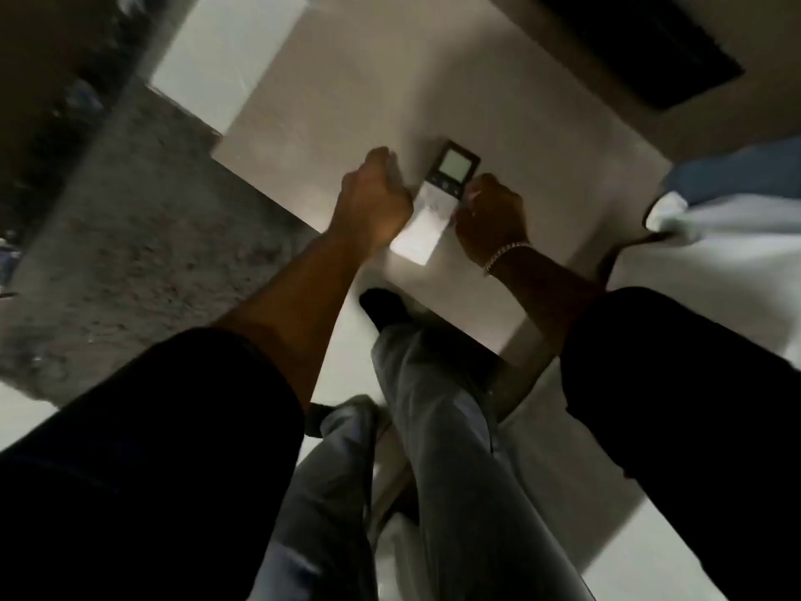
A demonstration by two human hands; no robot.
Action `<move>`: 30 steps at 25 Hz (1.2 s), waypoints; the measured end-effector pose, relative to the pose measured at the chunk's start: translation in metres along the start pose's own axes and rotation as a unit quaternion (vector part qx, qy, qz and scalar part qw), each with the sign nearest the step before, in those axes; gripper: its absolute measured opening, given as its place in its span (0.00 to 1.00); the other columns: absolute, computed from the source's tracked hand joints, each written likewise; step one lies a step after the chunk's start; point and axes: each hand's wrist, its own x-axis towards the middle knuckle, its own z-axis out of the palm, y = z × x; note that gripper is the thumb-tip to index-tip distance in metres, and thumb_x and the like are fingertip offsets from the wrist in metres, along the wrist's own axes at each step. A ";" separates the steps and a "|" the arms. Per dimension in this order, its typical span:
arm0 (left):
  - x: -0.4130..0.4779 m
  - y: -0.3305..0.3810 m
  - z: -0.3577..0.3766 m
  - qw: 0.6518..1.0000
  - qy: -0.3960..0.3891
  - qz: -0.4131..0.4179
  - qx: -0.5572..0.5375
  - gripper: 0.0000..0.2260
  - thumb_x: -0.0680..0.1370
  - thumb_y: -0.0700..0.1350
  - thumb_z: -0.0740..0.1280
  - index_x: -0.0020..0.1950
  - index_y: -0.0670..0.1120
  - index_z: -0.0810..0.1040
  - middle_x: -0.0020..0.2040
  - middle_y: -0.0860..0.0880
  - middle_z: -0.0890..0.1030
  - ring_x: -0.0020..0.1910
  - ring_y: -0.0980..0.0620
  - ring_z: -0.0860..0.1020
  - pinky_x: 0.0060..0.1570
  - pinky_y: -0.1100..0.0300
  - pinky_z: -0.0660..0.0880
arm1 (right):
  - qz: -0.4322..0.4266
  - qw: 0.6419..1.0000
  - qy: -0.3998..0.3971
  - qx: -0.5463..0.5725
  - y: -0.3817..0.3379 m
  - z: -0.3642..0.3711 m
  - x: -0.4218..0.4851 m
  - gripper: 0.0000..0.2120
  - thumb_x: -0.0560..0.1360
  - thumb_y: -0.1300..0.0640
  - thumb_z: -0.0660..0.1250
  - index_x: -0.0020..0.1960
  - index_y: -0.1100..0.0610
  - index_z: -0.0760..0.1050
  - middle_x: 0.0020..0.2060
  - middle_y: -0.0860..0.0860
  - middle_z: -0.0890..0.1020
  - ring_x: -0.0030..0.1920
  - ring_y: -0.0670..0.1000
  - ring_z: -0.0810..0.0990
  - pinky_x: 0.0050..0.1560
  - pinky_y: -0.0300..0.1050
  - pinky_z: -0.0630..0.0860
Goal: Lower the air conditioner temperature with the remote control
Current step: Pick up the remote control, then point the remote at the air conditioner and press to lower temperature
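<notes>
The remote control (433, 210) is a long white slab with a dark top end and a pale grey screen. It is over the white table (346, 123), straight ahead of me. My left hand (375, 199) is curled in a fist against its left edge and covers part of that side. My right hand (492, 214), with a chain bracelet at the wrist, has its fingers closed on the right edge beside the buttons. The frame is blurred, so I cannot tell whether the remote rests on the table or is lifted off it.
A grey speckled floor (130, 236) lies to the left of the table. A dark rectangular panel (641, 45) is at the top right. Blue and white fabric (728, 197) is at the right edge. My legs in grey trousers (433, 448) are below the table edge.
</notes>
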 end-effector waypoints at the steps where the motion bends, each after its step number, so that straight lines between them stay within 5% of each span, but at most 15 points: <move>1: 0.005 0.001 0.009 1.000 -0.015 0.004 0.014 0.19 0.76 0.42 0.64 0.68 0.41 0.71 0.64 0.40 0.78 0.63 0.43 0.77 0.52 0.67 0.70 | 0.031 0.999 0.017 0.038 0.002 0.007 0.002 0.11 0.75 0.61 0.62 0.56 0.64 0.73 0.54 0.61 0.82 0.55 0.60 0.81 0.54 0.50 0.79; 4: 0.018 0.005 0.036 1.000 -0.004 -0.007 0.014 0.14 0.76 0.40 0.64 0.60 0.41 0.79 0.62 0.42 0.81 0.62 0.44 0.78 0.55 0.65 0.71 | 0.110 0.979 0.045 0.164 -0.001 0.026 0.010 0.12 0.74 0.64 0.63 0.57 0.64 0.71 0.55 0.62 0.81 0.55 0.60 0.81 0.56 0.50 0.80; 7: 0.030 0.011 0.037 0.991 0.008 -0.112 -0.076 0.15 0.75 0.38 0.66 0.62 0.42 0.78 0.63 0.43 0.80 0.61 0.45 0.78 0.62 0.59 0.73 | 0.127 0.969 0.040 0.209 -0.009 0.033 0.017 0.17 0.74 0.61 0.68 0.60 0.64 0.71 0.57 0.60 0.81 0.58 0.59 0.80 0.60 0.54 0.78; 9: 0.033 0.007 0.025 0.978 0.011 -0.165 -0.127 0.13 0.75 0.37 0.67 0.59 0.41 0.80 0.59 0.43 0.82 0.57 0.43 0.80 0.60 0.49 0.78 | 0.109 0.974 0.026 0.197 -0.017 0.031 0.014 0.17 0.74 0.58 0.68 0.60 0.63 0.72 0.57 0.60 0.81 0.58 0.58 0.79 0.60 0.53 0.77; 13: 0.006 0.000 -0.028 0.949 0.057 -0.196 -0.239 0.07 0.73 0.31 0.65 0.43 0.40 0.80 0.45 0.41 0.83 0.45 0.41 0.83 0.48 0.45 0.82 | 0.032 0.980 -0.021 0.197 -0.056 0.018 0.000 0.15 0.75 0.55 0.67 0.57 0.64 0.75 0.55 0.61 0.81 0.55 0.60 0.80 0.52 0.48 0.76; 15: -0.016 0.005 -0.066 0.928 0.101 -0.195 -0.302 0.12 0.72 0.27 0.64 0.34 0.43 0.77 0.36 0.44 0.80 0.40 0.44 0.81 0.51 0.41 0.81 | -0.009 0.979 -0.046 0.199 -0.094 0.004 -0.010 0.13 0.75 0.55 0.68 0.54 0.63 0.75 0.54 0.60 0.82 0.54 0.59 0.81 0.54 0.52 0.78; 17: -0.045 0.009 -0.112 0.914 0.139 -0.178 -0.337 0.12 0.73 0.27 0.64 0.34 0.41 0.80 0.36 0.44 0.83 0.39 0.47 0.83 0.51 0.40 0.80 | -0.039 0.968 -0.072 0.238 -0.141 -0.011 -0.030 0.11 0.74 0.55 0.69 0.52 0.60 0.76 0.52 0.58 0.84 0.50 0.58 0.83 0.53 0.53 0.80; 21: -0.118 0.034 -0.229 0.890 0.229 -0.113 -0.377 0.08 0.75 0.30 0.65 0.52 0.33 0.80 0.51 0.37 0.83 0.49 0.39 0.83 0.50 0.48 0.82 | -0.138 0.939 -0.120 0.291 -0.261 -0.056 -0.080 0.11 0.72 0.59 0.70 0.54 0.61 0.77 0.51 0.60 0.85 0.49 0.59 0.84 0.53 0.57 0.81; 26: -0.235 0.066 -0.387 0.847 0.373 -0.007 -0.378 0.08 0.75 0.33 0.67 0.53 0.37 0.82 0.48 0.40 0.84 0.41 0.46 0.83 0.43 0.56 0.83 | -0.312 0.884 -0.165 0.307 -0.427 -0.119 -0.173 0.11 0.73 0.62 0.70 0.54 0.61 0.77 0.49 0.61 0.85 0.48 0.59 0.85 0.50 0.55 0.82; 30: -0.340 0.101 -0.500 0.801 0.468 0.091 -0.362 0.08 0.75 0.32 0.67 0.54 0.35 0.81 0.48 0.40 0.83 0.41 0.45 0.82 0.39 0.59 0.83 | -0.448 0.823 -0.148 0.317 -0.544 -0.178 -0.264 0.11 0.72 0.60 0.71 0.54 0.59 0.78 0.48 0.57 0.86 0.42 0.51 0.85 0.41 0.43 0.81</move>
